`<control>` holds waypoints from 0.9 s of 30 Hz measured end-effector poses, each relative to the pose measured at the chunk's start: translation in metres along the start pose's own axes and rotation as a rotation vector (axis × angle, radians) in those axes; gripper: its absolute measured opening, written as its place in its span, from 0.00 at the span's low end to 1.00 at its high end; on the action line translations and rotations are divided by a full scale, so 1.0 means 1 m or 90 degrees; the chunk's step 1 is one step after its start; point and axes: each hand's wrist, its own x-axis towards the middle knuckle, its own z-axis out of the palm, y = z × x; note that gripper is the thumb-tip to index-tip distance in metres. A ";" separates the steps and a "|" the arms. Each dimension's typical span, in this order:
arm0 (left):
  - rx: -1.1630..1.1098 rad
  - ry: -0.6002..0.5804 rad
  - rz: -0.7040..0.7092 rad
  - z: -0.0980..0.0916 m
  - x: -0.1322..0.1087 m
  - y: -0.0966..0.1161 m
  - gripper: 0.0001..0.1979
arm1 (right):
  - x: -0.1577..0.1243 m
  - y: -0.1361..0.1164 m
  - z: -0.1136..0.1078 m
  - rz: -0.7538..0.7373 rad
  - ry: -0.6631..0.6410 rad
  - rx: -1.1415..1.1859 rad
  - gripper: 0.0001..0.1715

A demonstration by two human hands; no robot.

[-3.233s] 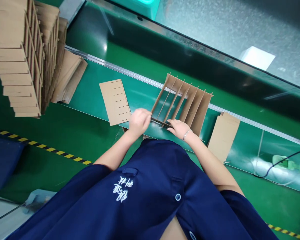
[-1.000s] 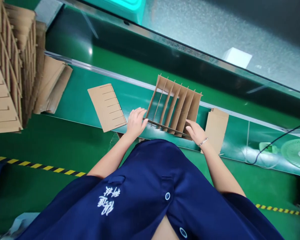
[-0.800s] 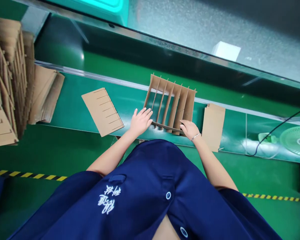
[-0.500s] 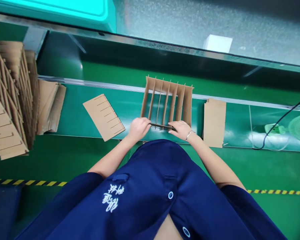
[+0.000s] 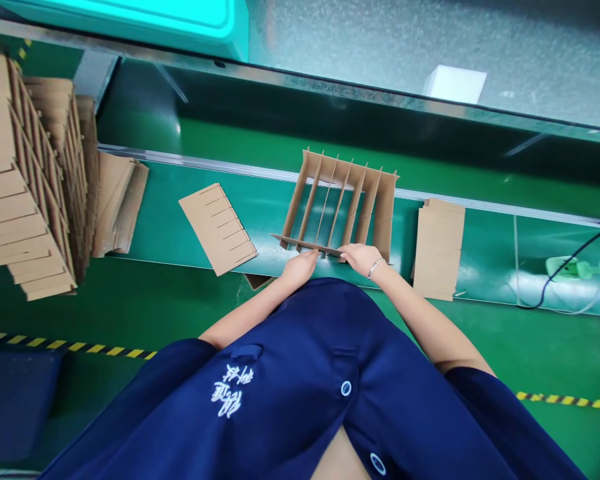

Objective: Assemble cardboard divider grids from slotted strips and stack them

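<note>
A cardboard divider frame (image 5: 352, 173) stands on the green bench, with several parallel upright strips joined to a long strip at its far side. Across its near side lies another cardboard strip (image 5: 293, 241), its left end sticking out past the frame. My left hand (image 5: 301, 267) pinches this near strip around its middle. Further right, my right hand (image 5: 361, 258) has its fingers closed on the same strip. A flat slotted cardboard sheet (image 5: 219, 229) rests to the left of the frame.
Stacks of slotted cardboard (image 5: 25, 233) fill the far left, beside a smaller pile (image 5: 123, 203). More flat sheets (image 5: 439, 250) lie right of the frame. A green fan (image 5: 570, 268) and black cable are further right. A metal shelf (image 5: 355, 53) holds a teal bin (image 5: 180, 27) and white block (image 5: 457, 83).
My left hand has slid right along the near strip, toward my right hand, uncovering the strip's left end. The whole view has shifted slightly, with the bench objects appearing further right.
</note>
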 end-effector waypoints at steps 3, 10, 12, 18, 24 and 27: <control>-0.003 0.010 -0.027 0.000 -0.001 -0.003 0.21 | -0.002 -0.004 -0.003 0.013 -0.008 -0.018 0.19; -0.030 0.019 -0.062 0.001 -0.006 -0.003 0.20 | 0.001 -0.017 -0.014 0.012 -0.038 -0.034 0.18; -0.031 0.004 -0.105 0.007 -0.004 -0.003 0.19 | 0.007 -0.022 -0.015 -0.008 -0.025 -0.035 0.19; -0.030 -0.075 -0.187 0.032 0.023 -0.004 0.20 | 0.021 -0.029 -0.008 0.001 -0.046 -0.033 0.17; -0.024 -0.074 -0.214 0.040 0.037 -0.004 0.18 | 0.021 -0.025 -0.006 0.002 -0.048 -0.044 0.17; -0.009 -0.079 -0.228 0.038 0.036 -0.002 0.18 | 0.021 -0.026 -0.006 0.003 -0.057 -0.056 0.16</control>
